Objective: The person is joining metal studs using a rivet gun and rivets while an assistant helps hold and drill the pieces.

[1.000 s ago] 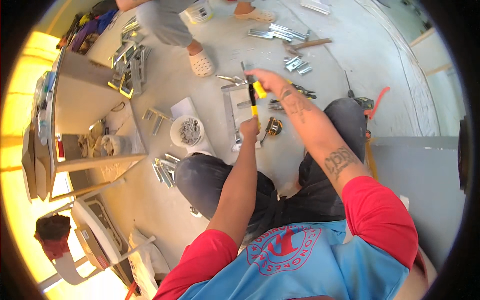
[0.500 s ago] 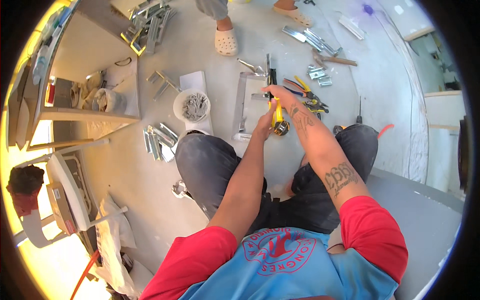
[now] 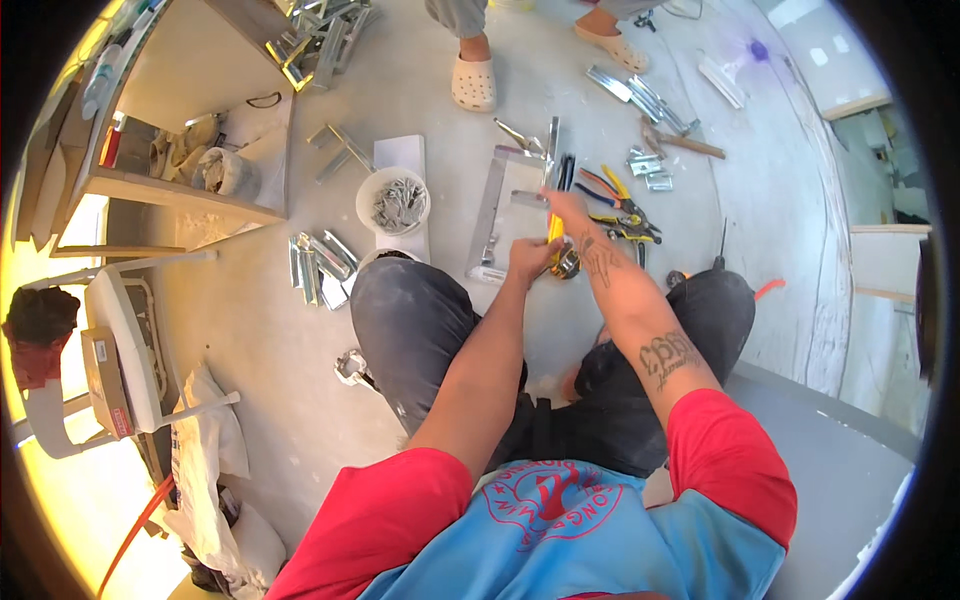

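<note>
Fingers (image 3: 546,247) of your left hand (image 3: 528,260) clamp a yellow-handled tool (image 3: 556,229). I cannot tell whether your right hand (image 3: 567,207) grips it.

Over there, the long silver metal strip (image 3: 553,138) is gleaming glossily, and the yellow plastic tool grip (image 3: 556,229) is looking smooth. The round white plastic bucket (image 3: 364,212) is appearing smooth too, while the brown wooden hammer handle (image 3: 692,146) and dark cloth trousers (image 3: 405,315) are showing matt.
</note>
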The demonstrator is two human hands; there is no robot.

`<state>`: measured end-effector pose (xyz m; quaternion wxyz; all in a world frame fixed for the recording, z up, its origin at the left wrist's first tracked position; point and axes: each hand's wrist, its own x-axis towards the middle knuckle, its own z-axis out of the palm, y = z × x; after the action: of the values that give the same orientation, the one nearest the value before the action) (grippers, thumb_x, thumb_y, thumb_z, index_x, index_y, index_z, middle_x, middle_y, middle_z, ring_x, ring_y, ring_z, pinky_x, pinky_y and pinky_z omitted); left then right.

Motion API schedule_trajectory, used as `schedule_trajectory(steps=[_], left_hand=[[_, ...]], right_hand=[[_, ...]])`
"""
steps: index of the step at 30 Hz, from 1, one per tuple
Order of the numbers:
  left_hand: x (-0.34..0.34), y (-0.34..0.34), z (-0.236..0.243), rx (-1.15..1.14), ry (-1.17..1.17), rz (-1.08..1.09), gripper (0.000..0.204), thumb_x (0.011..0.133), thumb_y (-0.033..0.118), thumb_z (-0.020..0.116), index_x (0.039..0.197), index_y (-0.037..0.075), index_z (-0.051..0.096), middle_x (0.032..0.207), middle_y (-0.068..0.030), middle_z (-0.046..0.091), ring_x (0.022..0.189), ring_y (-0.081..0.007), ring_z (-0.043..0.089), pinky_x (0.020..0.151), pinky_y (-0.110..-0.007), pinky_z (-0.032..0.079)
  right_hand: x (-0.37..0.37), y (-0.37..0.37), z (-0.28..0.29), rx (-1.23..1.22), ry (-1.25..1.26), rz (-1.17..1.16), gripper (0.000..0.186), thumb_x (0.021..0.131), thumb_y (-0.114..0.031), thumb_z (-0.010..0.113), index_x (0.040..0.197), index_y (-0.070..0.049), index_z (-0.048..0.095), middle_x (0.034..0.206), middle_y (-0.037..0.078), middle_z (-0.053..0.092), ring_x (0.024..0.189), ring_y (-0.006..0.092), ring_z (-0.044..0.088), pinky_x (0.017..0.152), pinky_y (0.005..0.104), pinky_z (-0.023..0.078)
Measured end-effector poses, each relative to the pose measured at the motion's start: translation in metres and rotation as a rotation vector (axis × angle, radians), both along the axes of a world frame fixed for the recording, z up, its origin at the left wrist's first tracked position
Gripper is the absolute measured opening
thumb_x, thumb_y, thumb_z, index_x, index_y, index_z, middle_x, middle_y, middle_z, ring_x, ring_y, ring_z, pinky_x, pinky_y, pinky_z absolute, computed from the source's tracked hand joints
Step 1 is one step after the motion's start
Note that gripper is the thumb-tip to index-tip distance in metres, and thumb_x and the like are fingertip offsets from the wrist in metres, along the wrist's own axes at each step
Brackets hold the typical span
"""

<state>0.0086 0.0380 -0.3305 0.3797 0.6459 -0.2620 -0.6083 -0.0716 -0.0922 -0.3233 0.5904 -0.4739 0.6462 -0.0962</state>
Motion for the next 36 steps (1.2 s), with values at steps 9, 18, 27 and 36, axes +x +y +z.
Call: schedule_trajectory(steps=[9,18,27,36], left_hand=[[-0.055,-0.037,0.039,-0.047,0.42,-0.275,0.055,0.079,0.055,0.069,0.111,0.01,0.067,0.082,-0.0037,0.067,0.069,-0.0139,0.061,0.064,-0.033,0.049],[-0.102,-0.032,0.037,-0.392,-0.162,-0.161,0.053,0.093,0.054,0.051,0.102,0.001,0.055,0.068,-0.0044,0.054,0.049,-0.0128,0.051,0.042,-0.029,0.044],[-0.105,-0.037,0.08,-0.28,-0.139,-0.461,0.044,0.088,0.042,0.061,0.104,0.001,0.06,0.082,-0.0116,0.065,0.07,-0.0193,0.064,0.061,-0.035,0.052],[-0.018,-0.051,0.255,-0.441,-1.017,-0.22,0.057,0.084,0.046,0.063,0.122,0.004,0.058,0.103,-0.021,0.066,0.095,-0.0352,0.065,0.083,-0.044,0.051]], right_hand=[[-0.098,-0.012,0.032,-0.022,-0.205,-0.474,0.033,0.081,-0.029,0.07,0.081,0.002,0.059,0.069,0.011,0.06,0.057,0.0236,0.06,0.048,0.0379,0.048],[-0.12,-0.035,0.224,0.069,0.266,0.25,0.031,0.08,-0.017,0.074,0.062,-0.004,0.053,0.053,0.005,0.049,0.045,0.0169,0.048,0.043,0.032,0.039],[-0.146,-0.005,0.225,-0.178,0.087,0.272,0.029,0.081,-0.023,0.074,0.071,-0.003,0.054,0.056,0.005,0.051,0.046,0.0146,0.049,0.042,0.0309,0.04],[-0.147,0.004,0.295,-0.598,-0.246,0.149,0.022,0.086,-0.024,0.07,0.087,-0.004,0.06,0.062,-0.001,0.052,0.043,0.0068,0.046,0.039,0.0234,0.037]])
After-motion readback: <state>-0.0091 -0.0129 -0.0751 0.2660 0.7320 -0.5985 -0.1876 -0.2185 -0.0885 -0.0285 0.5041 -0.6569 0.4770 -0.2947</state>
